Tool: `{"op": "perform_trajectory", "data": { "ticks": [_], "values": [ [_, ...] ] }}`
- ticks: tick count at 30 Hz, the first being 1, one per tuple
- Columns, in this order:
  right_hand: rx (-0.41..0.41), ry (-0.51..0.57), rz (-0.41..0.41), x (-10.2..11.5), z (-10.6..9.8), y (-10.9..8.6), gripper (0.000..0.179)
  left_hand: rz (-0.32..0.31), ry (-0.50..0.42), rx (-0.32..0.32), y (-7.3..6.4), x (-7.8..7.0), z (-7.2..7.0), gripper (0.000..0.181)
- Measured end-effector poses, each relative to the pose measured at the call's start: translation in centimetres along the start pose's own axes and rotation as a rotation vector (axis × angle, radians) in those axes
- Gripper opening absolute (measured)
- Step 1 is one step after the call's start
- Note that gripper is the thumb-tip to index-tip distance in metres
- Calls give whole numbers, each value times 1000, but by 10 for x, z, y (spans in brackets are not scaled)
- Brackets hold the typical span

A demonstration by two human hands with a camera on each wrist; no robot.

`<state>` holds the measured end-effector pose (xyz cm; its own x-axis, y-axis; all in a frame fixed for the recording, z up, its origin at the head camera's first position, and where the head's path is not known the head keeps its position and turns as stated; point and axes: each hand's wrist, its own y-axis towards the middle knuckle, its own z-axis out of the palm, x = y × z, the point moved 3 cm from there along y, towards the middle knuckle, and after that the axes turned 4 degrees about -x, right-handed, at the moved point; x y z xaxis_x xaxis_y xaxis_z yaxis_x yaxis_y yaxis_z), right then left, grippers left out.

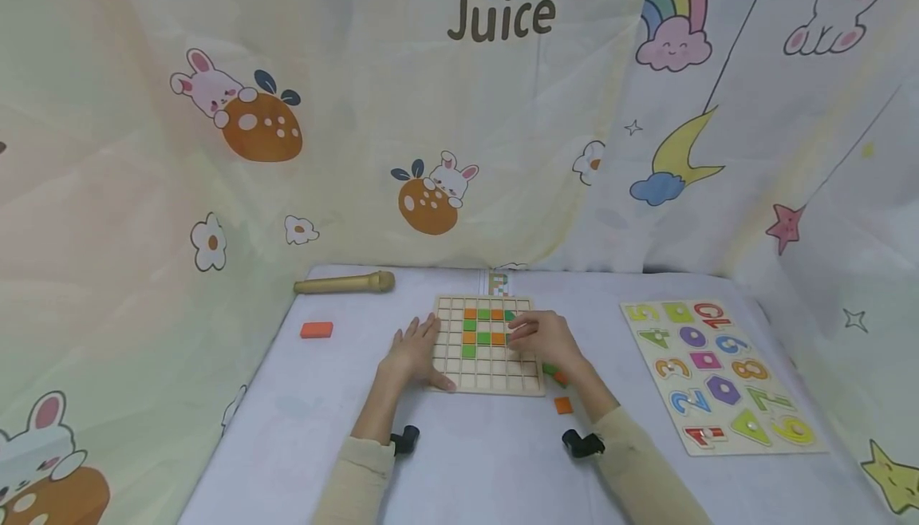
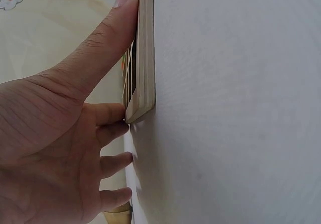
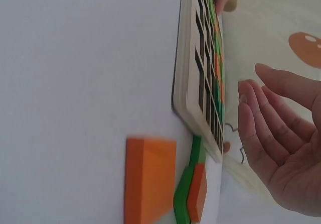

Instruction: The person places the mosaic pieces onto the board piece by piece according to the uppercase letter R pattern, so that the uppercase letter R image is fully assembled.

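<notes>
A wooden grid board (image 1: 488,381) lies on the table, with several orange and green square tiles (image 1: 470,337) set in its upper cells. My left hand (image 1: 412,353) rests along the board's left side, fingers extended. In the left wrist view its thumb (image 2: 98,43) lies along the board's near edge. Over the right part of the grid is my right hand (image 1: 547,340), its fingers loosely bent. The right wrist view shows a gap between thumb and fingertips, with nothing held. Beside the board's right edge are loose green and orange tiles, including one orange tile (image 1: 563,405).
A gold toy microphone (image 1: 345,282) and a red-orange block (image 1: 317,330) lie at the left. A number and shape puzzle board (image 1: 682,365) lies at the right. Behind the grid board is a small patterned card (image 1: 498,283). Printed curtains surround the table.
</notes>
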<state>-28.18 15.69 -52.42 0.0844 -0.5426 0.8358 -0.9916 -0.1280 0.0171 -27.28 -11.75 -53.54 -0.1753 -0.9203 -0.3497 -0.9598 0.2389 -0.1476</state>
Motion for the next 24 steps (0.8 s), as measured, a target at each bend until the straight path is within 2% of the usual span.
{"op": "perform_trajectory", "data": {
  "ticks": [6,13,19,24],
  "values": [
    [-12,-63,29,-12,-18,-8,32,0,8,7,0,0,0,141],
    [6,-208,96,-22,-37,-23,34,-1,-6,4,0,-1,-2,142],
    [70,-293,180,-35,-45,-33,45,-2,5,6,0,0,-1,142],
    [88,-308,166,-40,-45,-36,48,-6,11,9,-1,0,0,142]
  ]
}}
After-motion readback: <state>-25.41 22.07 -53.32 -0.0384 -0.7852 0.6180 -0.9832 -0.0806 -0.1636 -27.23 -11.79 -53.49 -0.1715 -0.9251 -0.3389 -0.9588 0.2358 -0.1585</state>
